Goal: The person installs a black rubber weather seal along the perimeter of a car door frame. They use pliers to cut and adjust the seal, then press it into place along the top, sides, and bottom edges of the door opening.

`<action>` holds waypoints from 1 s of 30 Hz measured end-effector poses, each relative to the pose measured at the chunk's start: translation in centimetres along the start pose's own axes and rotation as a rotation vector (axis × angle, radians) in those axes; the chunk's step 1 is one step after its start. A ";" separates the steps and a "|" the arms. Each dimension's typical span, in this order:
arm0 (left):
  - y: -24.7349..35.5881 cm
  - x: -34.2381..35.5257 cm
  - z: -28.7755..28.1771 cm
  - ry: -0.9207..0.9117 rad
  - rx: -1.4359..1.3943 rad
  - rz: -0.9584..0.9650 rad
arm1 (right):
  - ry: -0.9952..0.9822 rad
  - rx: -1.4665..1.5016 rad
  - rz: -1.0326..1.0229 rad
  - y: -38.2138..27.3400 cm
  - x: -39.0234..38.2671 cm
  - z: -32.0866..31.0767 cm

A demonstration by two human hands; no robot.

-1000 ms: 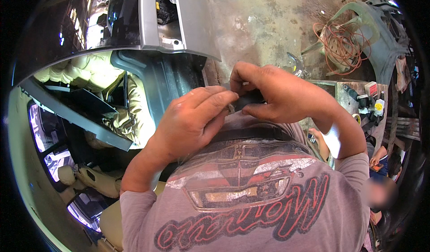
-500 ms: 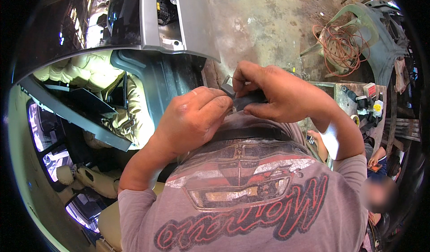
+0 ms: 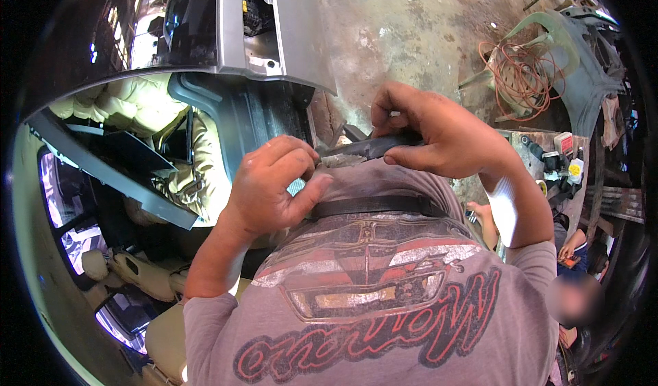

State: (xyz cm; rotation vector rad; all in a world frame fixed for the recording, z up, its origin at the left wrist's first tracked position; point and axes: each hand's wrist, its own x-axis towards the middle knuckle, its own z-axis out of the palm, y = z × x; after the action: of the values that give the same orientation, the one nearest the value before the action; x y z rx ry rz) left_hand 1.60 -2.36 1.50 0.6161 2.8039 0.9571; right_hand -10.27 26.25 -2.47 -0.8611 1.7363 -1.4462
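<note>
My right hand [image 3: 439, 129] is closed around a black elongated piece [image 3: 373, 147], gripping it between thumb and curled fingers in front of my waist. The piece looks like a strip or trim part; its exact kind is not clear. Its left end is greyish and ragged. Close to that end is my left hand [image 3: 271, 180], its thumb apart from its bent fingers and nothing visible held between them. The left fingertips are right beside the ragged end; whether they touch it I cannot tell.
On the left a vehicle stands open, with a grey trim panel [image 3: 123, 173] and beige seats [image 3: 140, 276]. A silver body panel with an oval cutout [image 3: 279, 22] is ahead. Right lie a coiled orange hose [image 3: 524, 81] on a pale chair and a bench with parts. Another person sits far right.
My left hand has moved left and its thumb has spread from the fingers, uncovering the ragged end of the black piece. My right hand still grips the piece.
</note>
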 end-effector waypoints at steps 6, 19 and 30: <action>0.2 0.3 2.2 0.241 0.052 0.032 | -0.054 0.038 0.094 0.1 0.6 -0.1; 1.5 1.9 3.9 0.363 0.141 0.114 | 0.053 0.153 0.148 -0.4 1.0 1.3; 1.3 2.7 3.9 0.316 0.146 0.093 | 0.098 0.005 0.111 -0.6 1.3 1.5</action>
State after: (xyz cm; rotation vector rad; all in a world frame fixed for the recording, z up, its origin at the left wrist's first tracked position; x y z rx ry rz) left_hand 0.47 1.85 -0.76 0.6711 3.1729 0.9462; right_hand -9.65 24.30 -2.23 -0.6901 1.8221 -1.4398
